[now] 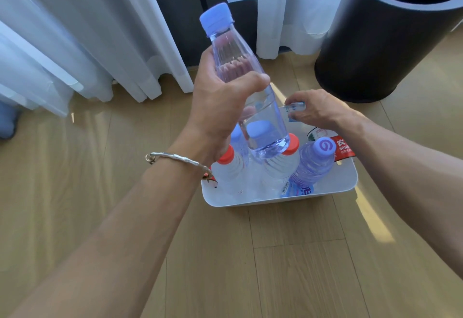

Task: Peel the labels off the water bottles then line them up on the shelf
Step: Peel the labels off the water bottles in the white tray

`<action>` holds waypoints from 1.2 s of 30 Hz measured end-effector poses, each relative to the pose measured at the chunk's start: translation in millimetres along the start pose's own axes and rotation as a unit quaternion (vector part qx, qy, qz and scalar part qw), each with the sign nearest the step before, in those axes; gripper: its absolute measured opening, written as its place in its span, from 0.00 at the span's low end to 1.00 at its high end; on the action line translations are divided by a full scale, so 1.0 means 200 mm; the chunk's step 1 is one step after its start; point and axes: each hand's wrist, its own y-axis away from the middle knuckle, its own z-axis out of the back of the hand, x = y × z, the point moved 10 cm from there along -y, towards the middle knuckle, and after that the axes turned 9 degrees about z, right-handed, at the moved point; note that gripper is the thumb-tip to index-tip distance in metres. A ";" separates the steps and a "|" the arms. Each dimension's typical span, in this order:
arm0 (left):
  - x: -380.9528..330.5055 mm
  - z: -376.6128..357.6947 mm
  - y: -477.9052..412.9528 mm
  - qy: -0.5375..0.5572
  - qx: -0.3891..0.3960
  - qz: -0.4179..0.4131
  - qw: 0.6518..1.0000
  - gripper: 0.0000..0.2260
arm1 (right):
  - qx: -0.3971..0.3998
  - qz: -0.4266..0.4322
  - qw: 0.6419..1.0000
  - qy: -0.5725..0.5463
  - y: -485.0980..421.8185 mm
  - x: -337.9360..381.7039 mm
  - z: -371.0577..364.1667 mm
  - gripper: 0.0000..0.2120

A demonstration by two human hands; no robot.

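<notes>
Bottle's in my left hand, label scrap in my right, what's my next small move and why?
Probably drop the peeled label your right hand pinches into the white tub below, near the loose red label. The bottle in your left hand looks bare, ready for the shelf.

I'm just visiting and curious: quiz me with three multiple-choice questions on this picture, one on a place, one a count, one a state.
1. The black bin stands: A) inside the white tub; B) on the floor beyond the tub; C) in the left hand.
2. Red caps showing in the tub: A) one; B) two; C) four.
3. The bottle in the left hand is: A) fully labelled; B) uncapped; C) bare, cap on.
Answers: 1 B, it sits past the tub by the curtain; 2 B, two red among lilac caps; 3 C, clear all round, and the right hand pinches a peeled label.
</notes>
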 end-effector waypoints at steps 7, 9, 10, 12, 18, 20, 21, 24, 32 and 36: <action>0.00 0.01 0.00 -0.002 0.000 -0.003 1.000 0.31 | 0.002 0.003 0.999 0.047 -0.01 -0.04 -0.02 0.18; 0.00 0.01 0.00 -0.004 0.000 -0.005 1.000 0.31 | 0.002 -0.001 0.999 0.051 -0.02 -0.05 -0.02 0.19; 0.00 0.01 0.00 -0.005 -0.001 -0.005 1.000 0.30 | 0.004 -0.003 0.998 0.055 -0.02 -0.05 -0.03 0.20; -0.01 0.01 0.00 -0.008 -0.001 -0.007 1.000 0.30 | 0.014 -0.005 0.998 0.058 -0.03 -0.06 -0.04 0.23; -0.01 0.00 0.00 -0.011 0.001 -0.009 1.000 0.31 | 0.047 0.077 0.982 0.167 -0.03 0.01 -0.08 0.24; -0.01 0.01 0.00 -0.009 0.000 -0.007 1.000 0.30 | -0.003 0.067 0.985 0.160 -0.03 0.03 -0.04 0.21; -0.01 0.01 0.00 -0.006 0.001 -0.006 1.000 0.30 | -0.023 0.046 0.989 0.141 -0.03 0.03 -0.02 0.20; 0.00 0.01 0.00 0.002 0.004 -0.006 1.000 0.29 | -0.031 0.034 0.993 0.108 -0.04 0.04 -0.01 0.18; 0.00 0.01 0.00 0.003 0.000 -0.001 1.000 0.26 | -0.037 0.017 0.996 0.082 -0.04 -0.01 0.01 0.09; 0.00 0.01 0.00 0.006 0.003 0.000 1.000 0.25 | 0.001 -0.011 0.994 0.111 -0.04 -0.04 -0.03 0.11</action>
